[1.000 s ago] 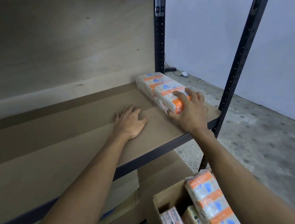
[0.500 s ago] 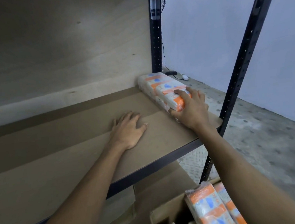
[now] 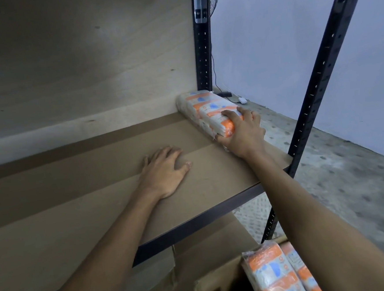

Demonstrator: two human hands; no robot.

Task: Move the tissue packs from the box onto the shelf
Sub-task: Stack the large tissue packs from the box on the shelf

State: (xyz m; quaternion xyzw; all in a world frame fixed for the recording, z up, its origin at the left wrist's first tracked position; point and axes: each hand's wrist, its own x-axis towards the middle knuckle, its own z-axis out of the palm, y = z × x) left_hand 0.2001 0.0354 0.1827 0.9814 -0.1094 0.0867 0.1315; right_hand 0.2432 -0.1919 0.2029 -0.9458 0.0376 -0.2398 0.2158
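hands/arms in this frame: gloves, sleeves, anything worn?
Nothing worn. The left hand and right hand are bare, no gloves, rings or watch visible. Both forearms are uncovered as far as the frame shows; no sleeve edge, strap or marking appears.

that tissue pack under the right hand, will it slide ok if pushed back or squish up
The tissue pack lies flat on the smooth shelf board, so it will probably slide without tipping. Its glossy plastic wrap looks soft and crinkled, so it may dent under the right hand. Likely light for its size.

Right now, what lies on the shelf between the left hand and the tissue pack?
Nothing: in the head view, only bare brown shelf board lies between the flat left hand and the tissue pack under the right hand.
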